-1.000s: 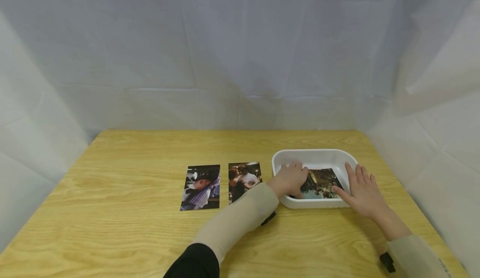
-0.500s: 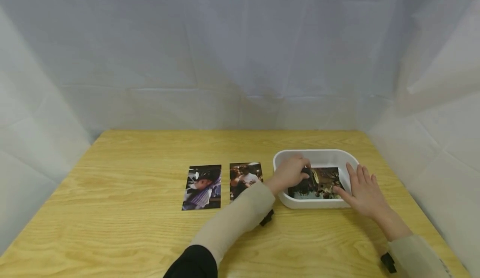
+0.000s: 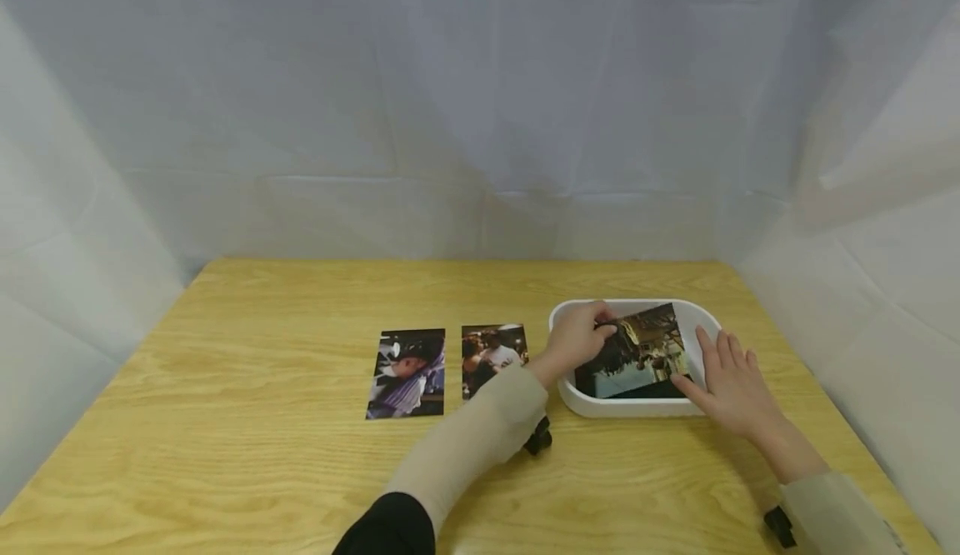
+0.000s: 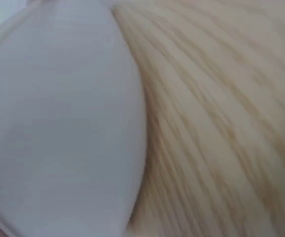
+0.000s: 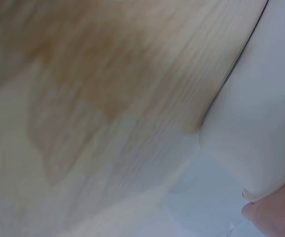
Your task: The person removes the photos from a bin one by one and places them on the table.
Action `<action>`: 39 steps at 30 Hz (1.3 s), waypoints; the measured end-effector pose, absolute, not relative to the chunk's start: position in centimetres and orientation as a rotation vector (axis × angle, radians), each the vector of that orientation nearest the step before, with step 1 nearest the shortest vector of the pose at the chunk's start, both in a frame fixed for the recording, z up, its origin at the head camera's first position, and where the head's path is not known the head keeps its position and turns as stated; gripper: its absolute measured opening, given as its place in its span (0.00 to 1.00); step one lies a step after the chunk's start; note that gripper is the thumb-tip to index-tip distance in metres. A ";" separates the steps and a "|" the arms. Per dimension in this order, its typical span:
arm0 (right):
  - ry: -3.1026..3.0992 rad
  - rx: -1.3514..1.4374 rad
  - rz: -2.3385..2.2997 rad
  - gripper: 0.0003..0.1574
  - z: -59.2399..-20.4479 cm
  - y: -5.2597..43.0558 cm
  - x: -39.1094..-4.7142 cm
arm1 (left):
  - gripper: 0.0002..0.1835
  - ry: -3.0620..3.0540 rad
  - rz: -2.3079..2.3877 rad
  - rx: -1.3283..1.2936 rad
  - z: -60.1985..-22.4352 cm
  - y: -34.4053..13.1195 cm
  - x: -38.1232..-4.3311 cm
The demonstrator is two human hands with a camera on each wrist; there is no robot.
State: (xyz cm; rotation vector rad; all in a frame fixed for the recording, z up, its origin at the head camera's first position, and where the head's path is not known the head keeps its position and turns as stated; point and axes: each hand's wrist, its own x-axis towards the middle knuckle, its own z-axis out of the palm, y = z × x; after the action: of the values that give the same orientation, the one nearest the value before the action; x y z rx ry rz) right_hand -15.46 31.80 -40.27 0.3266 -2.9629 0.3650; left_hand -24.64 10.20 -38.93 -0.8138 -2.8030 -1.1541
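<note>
My left hand [image 3: 577, 340] pinches the left edge of a photo [image 3: 641, 351] with thumb and fingers, over a white tray [image 3: 600, 409]. The photo is tilted, its far right corner raised near the tray's back rim. Below its near edge a dark strip [image 3: 667, 390] shows, perhaps another print lying in the tray. With fingers straight, my right hand [image 3: 735, 388] rests on the tray's right rim, and its thumb tip is at the photo's near right corner. The left wrist view has the tray's outer wall [image 4: 68, 123]; the right wrist view catches some fingers [image 5: 280, 212] against the wall.
Two more photos lie flat on the wooden table [image 3: 247, 388] left of the tray: one of a person in a striped garment [image 3: 405, 376], one of people close together [image 3: 491, 355], partly behind my left forearm. White sheeting [image 3: 480, 122] hangs behind and at both sides.
My left hand has taken hold of the photo in the tray by its left edge and lifted it, tilting its right end up and away. The right hand stays on the rim.
</note>
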 end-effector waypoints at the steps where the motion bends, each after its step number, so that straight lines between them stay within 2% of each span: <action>1: -2.954 0.330 0.367 0.53 -40.3 31.9 -15.5 | 0.05 -2.774 -1.193 -0.764 -38.8 10.2 -24.6; 8: -2.978 0.350 0.341 0.53 -40.7 31.8 -15.6 | 0.04 -2.584 -1.567 -0.460 -38.3 9.1 -24.5; 16: -2.987 0.347 0.323 0.53 -41.0 31.6 -16.2 | 0.07 -2.454 -2.048 -0.182 -36.4 5.4 -24.8; 23: -2.981 0.355 0.339 0.53 -41.1 31.4 -16.5 | 0.08 -2.418 -2.278 -0.126 -35.1 -0.8 -23.4; 35: -2.972 0.344 0.341 0.53 -40.2 31.7 -16.7 | 0.07 -2.246 -2.488 0.178 -36.4 -12.6 -22.0; 39: -2.978 0.347 0.350 0.53 -40.4 31.6 -16.6 | 0.10 -2.250 -2.483 0.193 -36.8 -16.8 -20.8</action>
State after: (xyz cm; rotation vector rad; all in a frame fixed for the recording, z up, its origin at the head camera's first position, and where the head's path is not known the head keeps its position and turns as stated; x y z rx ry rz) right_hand -16.61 31.57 -40.38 0.3471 -2.9777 0.3497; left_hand -20.84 -16.76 -36.75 0.1930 -2.2503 -2.4835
